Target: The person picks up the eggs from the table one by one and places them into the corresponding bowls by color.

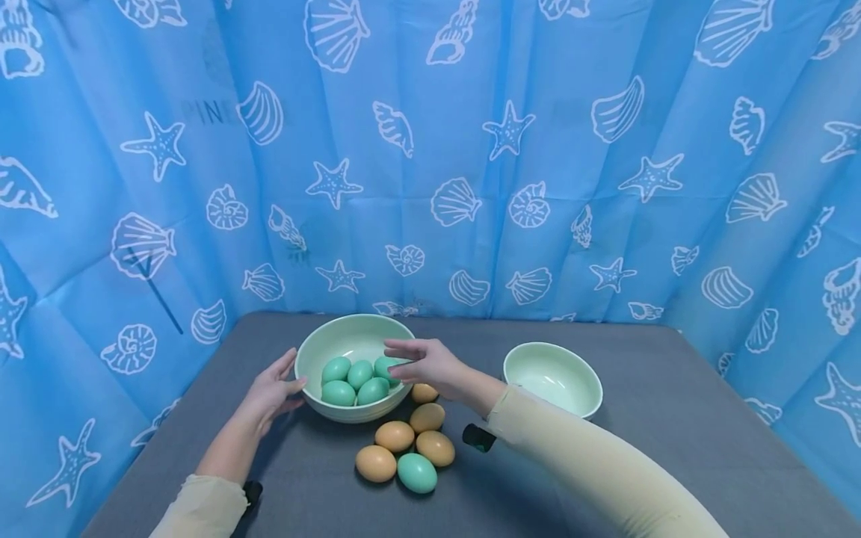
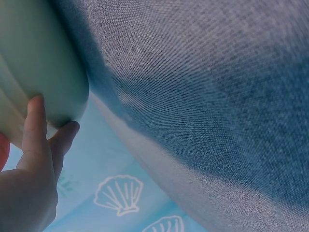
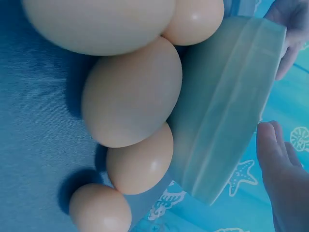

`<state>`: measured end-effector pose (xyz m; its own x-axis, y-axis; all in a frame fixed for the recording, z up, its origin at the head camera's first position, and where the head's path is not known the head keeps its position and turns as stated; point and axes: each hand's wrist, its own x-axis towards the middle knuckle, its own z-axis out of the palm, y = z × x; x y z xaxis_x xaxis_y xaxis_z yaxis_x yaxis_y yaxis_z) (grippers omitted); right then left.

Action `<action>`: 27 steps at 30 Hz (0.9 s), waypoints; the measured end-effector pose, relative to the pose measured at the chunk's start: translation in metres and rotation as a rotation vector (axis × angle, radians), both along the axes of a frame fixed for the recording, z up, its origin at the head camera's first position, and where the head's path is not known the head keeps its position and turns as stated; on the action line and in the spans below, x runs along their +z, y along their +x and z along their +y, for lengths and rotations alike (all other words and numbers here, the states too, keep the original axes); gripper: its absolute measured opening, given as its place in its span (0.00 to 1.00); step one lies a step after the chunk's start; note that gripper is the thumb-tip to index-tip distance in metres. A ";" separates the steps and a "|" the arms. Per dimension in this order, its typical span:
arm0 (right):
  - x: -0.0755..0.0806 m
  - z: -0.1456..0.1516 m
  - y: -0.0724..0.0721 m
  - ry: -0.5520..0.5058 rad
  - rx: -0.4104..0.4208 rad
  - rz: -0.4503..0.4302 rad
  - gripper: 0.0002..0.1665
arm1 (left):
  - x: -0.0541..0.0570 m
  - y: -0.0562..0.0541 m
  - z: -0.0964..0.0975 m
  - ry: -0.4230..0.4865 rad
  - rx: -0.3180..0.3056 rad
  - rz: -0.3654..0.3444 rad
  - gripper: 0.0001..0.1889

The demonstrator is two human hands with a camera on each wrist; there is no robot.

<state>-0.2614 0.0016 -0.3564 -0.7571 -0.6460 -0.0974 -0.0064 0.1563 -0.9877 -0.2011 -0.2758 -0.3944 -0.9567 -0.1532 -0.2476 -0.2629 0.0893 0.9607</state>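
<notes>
A pale green bowl [image 1: 316, 351] stands at the back left of the table with several green eggs [image 1: 339, 393] inside. My left hand [image 1: 269, 392] holds its left side, thumb at the rim; the left wrist view shows fingers on the outer wall. Over the bowl's right rim my right hand [image 1: 433, 366] reaches in, fingers extended above the rightmost green egg [image 1: 385, 367], none seen in its grasp. Several brown eggs [image 1: 394, 436] lie beside and in front of the bowl, with one green egg [image 1: 417, 473] nearest me.
A second pale green bowl [image 1: 554, 377] stands to the right, partly behind my right sleeve [image 1: 572, 456]; its visible inside holds nothing. The grey table [image 1: 525, 493] ends at a blue shell-patterned curtain [image 1: 417, 164] behind and at both sides.
</notes>
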 end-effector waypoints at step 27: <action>-0.039 0.062 0.015 0.063 0.501 0.483 0.26 | 0.001 -0.001 0.001 0.009 0.009 -0.016 0.37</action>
